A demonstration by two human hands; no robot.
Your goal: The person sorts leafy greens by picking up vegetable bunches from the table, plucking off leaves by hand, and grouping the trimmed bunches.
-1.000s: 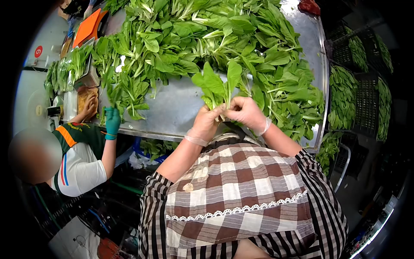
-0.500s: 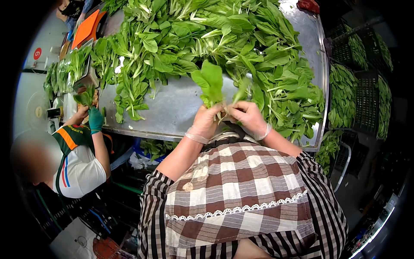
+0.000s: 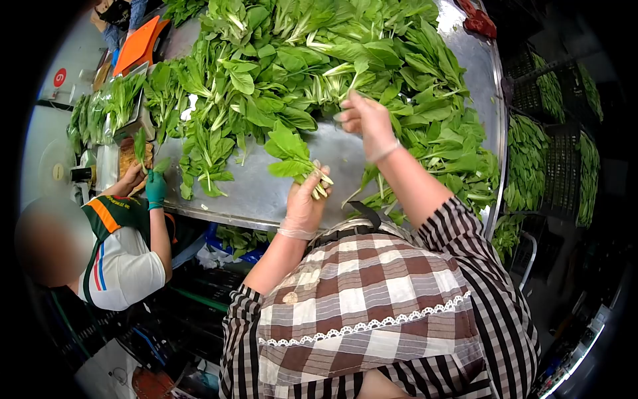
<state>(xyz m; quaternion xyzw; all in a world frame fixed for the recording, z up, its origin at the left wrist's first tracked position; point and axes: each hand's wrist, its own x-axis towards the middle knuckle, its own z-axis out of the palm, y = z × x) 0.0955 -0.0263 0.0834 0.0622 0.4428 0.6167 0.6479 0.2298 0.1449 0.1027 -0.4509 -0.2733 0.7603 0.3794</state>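
Note:
My left hand [image 3: 306, 205], in a thin clear glove, is closed round the stems of a small bunch of leafy greens [image 3: 288, 151]. The pale stem ends stick out past its fingers, and the leaves point up and left over the metal table [image 3: 259, 179]. Further forward, my gloved right hand [image 3: 369, 123] is at the near edge of the big heap of leafy greens [image 3: 279, 66]. Its fingers are curled, with the fingertips at the pale stem of one leafy green [image 3: 359, 74]. More loose greens [image 3: 452, 146] lie beneath and beyond my right forearm.
On the left, a co-worker [image 3: 126, 246] holds some leaves, with a green glove [image 3: 155, 189] on one hand. An orange board [image 3: 138, 45] stands behind bagged greens. Black crates [image 3: 563, 159] full of greens stand on the right. A red cloth-like thing [image 3: 477, 20] lies at the table's far corner.
My hands have parted. The left has lowered slightly with the bunch, now tipped leftward; the right has moved forward to the heap. The co-worker's leaves have shifted.

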